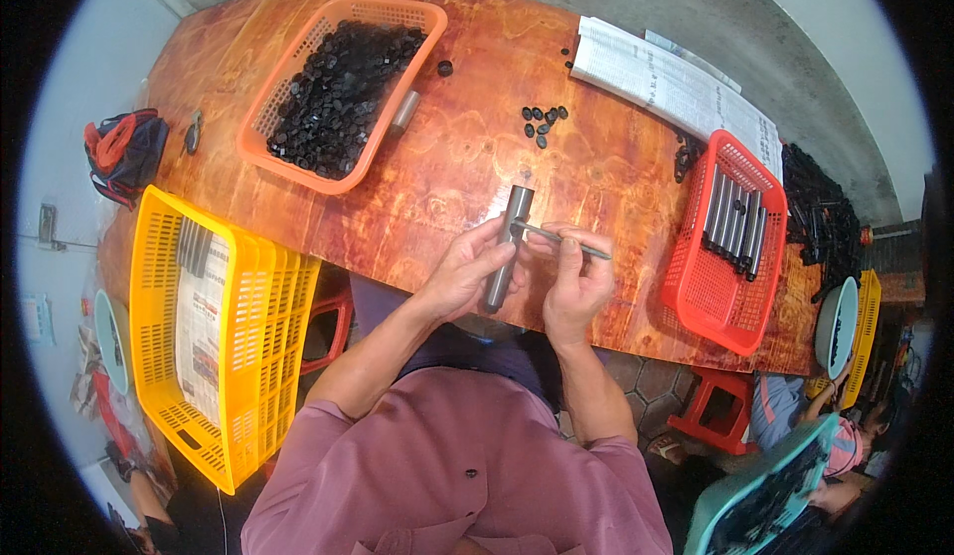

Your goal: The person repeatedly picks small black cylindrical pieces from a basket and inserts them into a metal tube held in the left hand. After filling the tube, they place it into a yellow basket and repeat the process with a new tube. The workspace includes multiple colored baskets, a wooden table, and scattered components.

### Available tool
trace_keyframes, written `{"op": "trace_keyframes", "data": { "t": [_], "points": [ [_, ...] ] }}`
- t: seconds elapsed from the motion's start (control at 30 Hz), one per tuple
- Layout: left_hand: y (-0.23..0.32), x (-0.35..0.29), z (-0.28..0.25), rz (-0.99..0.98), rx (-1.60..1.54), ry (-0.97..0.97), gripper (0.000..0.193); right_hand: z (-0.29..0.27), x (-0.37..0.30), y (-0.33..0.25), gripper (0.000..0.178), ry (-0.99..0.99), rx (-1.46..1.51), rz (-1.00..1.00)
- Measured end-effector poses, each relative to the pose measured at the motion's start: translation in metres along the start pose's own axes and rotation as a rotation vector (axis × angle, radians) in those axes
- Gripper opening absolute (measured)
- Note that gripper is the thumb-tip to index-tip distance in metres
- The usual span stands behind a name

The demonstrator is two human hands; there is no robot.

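Note:
My left hand (465, 269) is wrapped round a dark grey metal tube (519, 203), which it holds tilted over the table's near edge. In my right hand (578, 287) a thin rod-like tool (594, 251) is pinched between thumb and fingers. The tool's tip touches the side of the tube just above my left thumb, where a small dark spot shows; whether it is a hole or a black part, I cannot tell. Beyond my hands, several small black oval parts (543, 142) lie loose on the wooden table (447, 197).
An orange basket (260, 162) of black parts stands at the far left, with a short grey tube (405, 110) beside it. Tubes lie in a red basket (696, 302) at right. A yellow crate (263, 356) holds newspaper and tubes. Black parts (820, 207) are heaped beyond the red basket.

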State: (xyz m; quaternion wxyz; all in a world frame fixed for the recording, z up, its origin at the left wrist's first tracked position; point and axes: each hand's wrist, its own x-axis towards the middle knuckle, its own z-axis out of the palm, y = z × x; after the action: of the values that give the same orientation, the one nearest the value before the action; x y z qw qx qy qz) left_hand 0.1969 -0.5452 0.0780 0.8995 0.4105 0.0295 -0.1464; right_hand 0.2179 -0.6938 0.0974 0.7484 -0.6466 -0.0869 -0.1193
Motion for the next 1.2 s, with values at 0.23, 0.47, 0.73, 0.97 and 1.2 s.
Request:
{"op": "trace_keyframes", "data": {
  "t": [0.23, 0.47, 0.73, 0.97, 1.2],
  "points": [
    [0.001, -0.002, -0.002, 0.017, 0.22, 0.12, 0.043, -0.001, 0.015, -0.012, 0.005, -0.159, -0.349, -0.157],
    [-0.013, -0.001, -0.011, -0.043, 0.356, 0.155, 0.05, 0.001, 0.041, -0.04, 0.004, -0.48, -0.713, -0.227],
    [0.0, 0.0, -0.015, -0.046, 0.118, 0.107, 0.037, -0.005, 0.03, -0.008, 0.007, -0.188, -0.152, 0.115],
    [0.002, 0.0, -0.017, -0.119, 0.029, 0.068, 0.038, -0.01, 0.021, -0.005, 0.012, -0.092, 0.051, 0.244],
    [0.004, -0.001, -0.009, -0.108, -0.061, 0.026, 0.038, -0.009, 0.02, -0.004, 0.012, -0.11, 0.092, 0.248]
  ]
}}
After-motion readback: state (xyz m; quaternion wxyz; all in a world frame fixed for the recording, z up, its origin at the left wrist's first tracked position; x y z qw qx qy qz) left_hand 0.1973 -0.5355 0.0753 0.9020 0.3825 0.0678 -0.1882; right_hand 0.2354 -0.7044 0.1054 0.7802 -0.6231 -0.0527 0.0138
